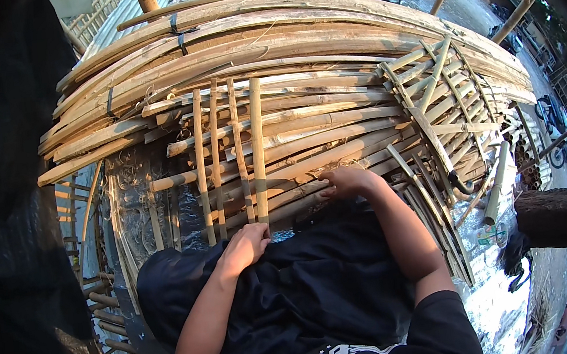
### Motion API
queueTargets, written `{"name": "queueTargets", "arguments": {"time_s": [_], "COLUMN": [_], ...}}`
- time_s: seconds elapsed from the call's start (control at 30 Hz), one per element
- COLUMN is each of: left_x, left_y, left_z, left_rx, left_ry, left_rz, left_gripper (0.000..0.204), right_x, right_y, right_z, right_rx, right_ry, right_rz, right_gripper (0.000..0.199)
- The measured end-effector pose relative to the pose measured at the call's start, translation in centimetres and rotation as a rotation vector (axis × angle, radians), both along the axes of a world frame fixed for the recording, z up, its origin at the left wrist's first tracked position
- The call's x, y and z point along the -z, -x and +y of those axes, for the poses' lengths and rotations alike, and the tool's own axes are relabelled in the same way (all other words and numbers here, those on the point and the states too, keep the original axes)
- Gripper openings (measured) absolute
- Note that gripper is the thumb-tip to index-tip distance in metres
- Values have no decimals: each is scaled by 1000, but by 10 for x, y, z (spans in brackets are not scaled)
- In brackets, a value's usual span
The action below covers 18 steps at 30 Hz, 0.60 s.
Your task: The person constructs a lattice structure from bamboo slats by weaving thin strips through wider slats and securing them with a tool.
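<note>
Four upright bamboo slats stand side by side in front of me, leaning across a pile of split bamboo (336,149). My left hand (246,246) is closed at the lower end of the rightmost and widest bamboo slat (258,152); its fingertips are partly hidden. To the left of it are three narrower slats, among them a thin bamboo slat (218,163). My right hand (352,182) hovers at or just above the near poles of the pile, fingers curved and apart, with nothing visible in them. Thin shavings (358,164) lie beside it.
Long bundled bamboo strips (268,30) with dark ties stretch across the back. A bamboo lattice frame (438,102) rests at the right, near a curved dark handle (462,184). Loose strips (432,210) lean by my right elbow. A thick log (560,215) juts in from the right.
</note>
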State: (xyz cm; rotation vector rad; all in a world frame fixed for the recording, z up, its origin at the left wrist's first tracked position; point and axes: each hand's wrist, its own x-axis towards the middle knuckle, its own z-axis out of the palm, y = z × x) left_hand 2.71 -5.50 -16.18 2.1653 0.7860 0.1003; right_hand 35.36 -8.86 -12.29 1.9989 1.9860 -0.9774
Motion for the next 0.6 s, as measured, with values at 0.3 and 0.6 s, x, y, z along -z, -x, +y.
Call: {"name": "queueTargets", "arguments": {"time_s": [0.3,0.6], "left_x": [-12,-8], "left_y": [-6,-7], "left_z": [-1,1], "left_rx": [-44,-37], "left_ry": [86,96], "left_rz": [29,36], "left_gripper": [8,8], "right_x": [-19,-23], "right_y": [-6,-6], "right_z": [-3,-3], "right_rx": [69,67], "right_ry": [15,15], "right_rz": [67,59], "right_gripper": [56,56]}}
